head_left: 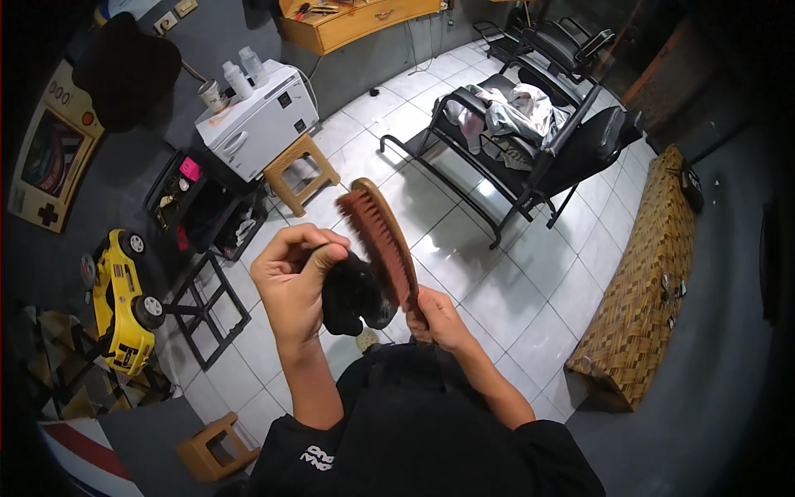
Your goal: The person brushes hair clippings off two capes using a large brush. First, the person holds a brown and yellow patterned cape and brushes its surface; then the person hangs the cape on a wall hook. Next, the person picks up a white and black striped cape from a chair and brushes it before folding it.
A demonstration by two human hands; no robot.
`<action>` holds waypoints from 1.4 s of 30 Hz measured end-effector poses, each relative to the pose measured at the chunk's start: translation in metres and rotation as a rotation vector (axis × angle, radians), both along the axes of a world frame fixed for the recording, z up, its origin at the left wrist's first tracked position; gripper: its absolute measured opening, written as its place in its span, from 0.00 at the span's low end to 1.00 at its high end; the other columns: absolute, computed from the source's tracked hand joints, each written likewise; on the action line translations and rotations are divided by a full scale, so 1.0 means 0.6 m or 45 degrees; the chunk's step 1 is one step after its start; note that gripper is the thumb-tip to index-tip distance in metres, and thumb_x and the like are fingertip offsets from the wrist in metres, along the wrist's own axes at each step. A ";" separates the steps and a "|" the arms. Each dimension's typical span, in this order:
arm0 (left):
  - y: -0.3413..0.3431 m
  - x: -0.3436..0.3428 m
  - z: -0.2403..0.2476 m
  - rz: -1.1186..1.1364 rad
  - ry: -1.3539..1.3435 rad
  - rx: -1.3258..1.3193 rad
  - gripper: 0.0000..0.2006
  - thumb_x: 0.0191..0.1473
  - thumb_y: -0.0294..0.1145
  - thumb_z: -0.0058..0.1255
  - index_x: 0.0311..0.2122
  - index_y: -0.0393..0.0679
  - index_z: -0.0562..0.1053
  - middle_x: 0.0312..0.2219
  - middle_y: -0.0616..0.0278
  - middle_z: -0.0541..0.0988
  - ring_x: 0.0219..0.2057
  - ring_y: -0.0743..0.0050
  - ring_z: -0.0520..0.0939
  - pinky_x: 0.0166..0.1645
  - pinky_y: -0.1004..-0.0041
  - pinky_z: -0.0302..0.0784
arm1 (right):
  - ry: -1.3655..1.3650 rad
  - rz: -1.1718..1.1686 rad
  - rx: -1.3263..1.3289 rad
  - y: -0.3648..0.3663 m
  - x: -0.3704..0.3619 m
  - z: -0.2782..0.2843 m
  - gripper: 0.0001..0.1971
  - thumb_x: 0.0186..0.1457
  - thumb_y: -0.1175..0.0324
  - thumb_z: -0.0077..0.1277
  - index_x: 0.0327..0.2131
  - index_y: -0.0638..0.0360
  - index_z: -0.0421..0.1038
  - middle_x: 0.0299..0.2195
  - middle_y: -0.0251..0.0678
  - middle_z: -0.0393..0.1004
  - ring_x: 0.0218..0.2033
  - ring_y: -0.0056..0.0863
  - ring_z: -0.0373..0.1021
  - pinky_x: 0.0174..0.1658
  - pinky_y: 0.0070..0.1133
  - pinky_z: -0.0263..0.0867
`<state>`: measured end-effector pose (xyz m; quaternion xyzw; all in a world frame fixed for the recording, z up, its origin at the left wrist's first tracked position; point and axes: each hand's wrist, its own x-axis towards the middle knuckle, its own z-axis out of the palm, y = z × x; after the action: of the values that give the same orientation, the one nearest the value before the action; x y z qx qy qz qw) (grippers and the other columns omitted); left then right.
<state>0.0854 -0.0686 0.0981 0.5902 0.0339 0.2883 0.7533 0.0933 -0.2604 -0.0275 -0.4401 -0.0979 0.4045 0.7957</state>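
Brush [385, 248], its lower end clasped in the right grip [440, 319], slants beside a black object [346, 291] pinched under the left grip [291, 272].

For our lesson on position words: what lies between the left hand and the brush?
In the head view, a black item, pinched by the left hand, lies between that hand and the brush; its kind is unclear.

The brush [398, 236] has a smooth wooden back and coarse bristles [374, 238]; the floor tiles [530, 302] are glossy, 2 bottles [238, 81] translucent plastic, the long box [644, 282] rough weave.
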 end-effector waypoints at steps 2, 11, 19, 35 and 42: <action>0.005 -0.003 0.001 -0.181 0.124 0.022 0.09 0.41 0.18 0.61 0.29 0.36 0.72 0.24 0.56 0.78 0.27 0.75 0.79 0.35 0.80 0.75 | -0.114 -0.017 -0.004 0.001 0.003 -0.012 0.20 0.62 0.49 0.34 0.29 0.57 0.61 0.15 0.22 0.53 0.13 0.10 0.48 0.16 0.12 0.43; 0.015 -0.002 -0.013 -0.202 -0.015 -0.132 0.15 0.36 0.28 0.67 0.25 0.42 0.69 0.20 0.62 0.75 0.23 0.73 0.77 0.30 0.76 0.74 | -0.770 0.175 -1.764 -0.137 -0.029 -0.413 0.25 0.57 0.49 0.41 0.30 0.67 0.73 0.25 0.53 0.73 0.27 0.47 0.70 0.33 0.34 0.64; 0.022 0.006 -0.035 -0.208 -0.020 -0.069 0.09 0.36 0.16 0.62 0.25 0.36 0.73 0.22 0.56 0.78 0.26 0.73 0.79 0.31 0.78 0.74 | -0.115 -0.091 -0.725 -0.072 0.014 -0.117 0.18 0.61 0.56 0.40 0.30 0.62 0.69 0.14 0.28 0.62 0.11 0.20 0.56 0.17 0.19 0.52; 0.038 0.025 -0.074 -0.012 -0.260 -0.380 0.11 0.40 0.23 0.64 0.28 0.39 0.71 0.24 0.59 0.76 0.26 0.70 0.76 0.33 0.74 0.74 | -0.668 0.365 -1.912 -0.117 0.003 -0.397 0.21 0.56 0.54 0.43 0.29 0.66 0.74 0.29 0.53 0.74 0.33 0.49 0.72 0.35 0.35 0.66; 0.026 0.034 -0.071 0.008 -0.147 0.053 0.13 0.50 0.37 0.57 0.30 0.39 0.67 0.22 0.65 0.72 0.25 0.77 0.72 0.34 0.80 0.67 | -0.422 -0.148 -0.999 -0.040 0.003 -0.230 0.20 0.60 0.55 0.41 0.29 0.65 0.71 0.20 0.36 0.70 0.19 0.29 0.64 0.25 0.23 0.61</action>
<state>0.1058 -0.0528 0.0556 0.5879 -0.0136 0.3249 0.7407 0.0952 -0.2847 -0.1656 -0.7731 -0.0383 0.2894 0.5631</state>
